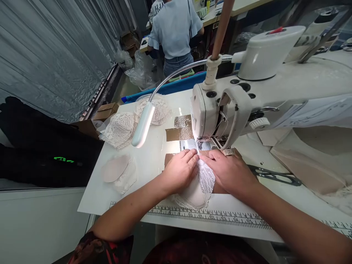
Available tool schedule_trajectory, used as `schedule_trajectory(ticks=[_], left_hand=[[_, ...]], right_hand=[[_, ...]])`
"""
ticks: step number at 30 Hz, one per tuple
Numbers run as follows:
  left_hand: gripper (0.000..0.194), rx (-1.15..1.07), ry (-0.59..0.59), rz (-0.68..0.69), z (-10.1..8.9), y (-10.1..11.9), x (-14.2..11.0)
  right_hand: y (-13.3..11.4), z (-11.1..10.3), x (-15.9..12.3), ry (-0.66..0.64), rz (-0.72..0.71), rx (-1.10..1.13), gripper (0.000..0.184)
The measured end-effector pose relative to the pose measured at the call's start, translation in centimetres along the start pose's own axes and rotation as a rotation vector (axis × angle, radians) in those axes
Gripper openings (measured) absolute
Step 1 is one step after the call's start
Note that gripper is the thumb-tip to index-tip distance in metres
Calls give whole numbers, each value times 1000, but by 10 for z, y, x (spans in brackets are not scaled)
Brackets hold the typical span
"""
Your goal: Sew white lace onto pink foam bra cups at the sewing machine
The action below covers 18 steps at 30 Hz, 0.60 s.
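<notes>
My left hand (180,169) and my right hand (228,169) press flat, side by side, on a white lace piece (205,179) laid over a beige padded cup (194,195). Their fingertips meet just in front of the needle area (202,142) of a white sewing machine (264,91). The lace runs between my hands toward the presser foot. A ring-like band sits on my right index finger.
A stack of lace cups (121,128) and another (161,108) lie at the back left, a beige pad (114,168) nearer left. A gooseneck lamp (143,124) hangs over the table (93,198). Black scissors (275,175) lie to the right. A person in a light blue top (176,29) stands behind.
</notes>
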<state>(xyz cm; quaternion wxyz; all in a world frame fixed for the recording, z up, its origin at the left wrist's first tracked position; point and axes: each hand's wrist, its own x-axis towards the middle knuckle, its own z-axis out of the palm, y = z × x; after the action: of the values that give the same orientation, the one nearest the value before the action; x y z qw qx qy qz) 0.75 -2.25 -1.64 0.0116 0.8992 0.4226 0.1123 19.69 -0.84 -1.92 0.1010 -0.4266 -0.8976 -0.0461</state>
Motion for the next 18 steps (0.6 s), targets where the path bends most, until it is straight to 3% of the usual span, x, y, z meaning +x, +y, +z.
schedule_trajectory(ticks=[8,13,18], left_hand=[[38,32,-23,40,8,-7,12],[39,-12,-23,47,5,-10,14],[45,-32,-85,139,0,-25,12]], right_hand=[[-1,-3,4,-139,147,-63,38],[-1,0,6,-68,141,-76,37],[1,0,6,-9,99,-19,35]])
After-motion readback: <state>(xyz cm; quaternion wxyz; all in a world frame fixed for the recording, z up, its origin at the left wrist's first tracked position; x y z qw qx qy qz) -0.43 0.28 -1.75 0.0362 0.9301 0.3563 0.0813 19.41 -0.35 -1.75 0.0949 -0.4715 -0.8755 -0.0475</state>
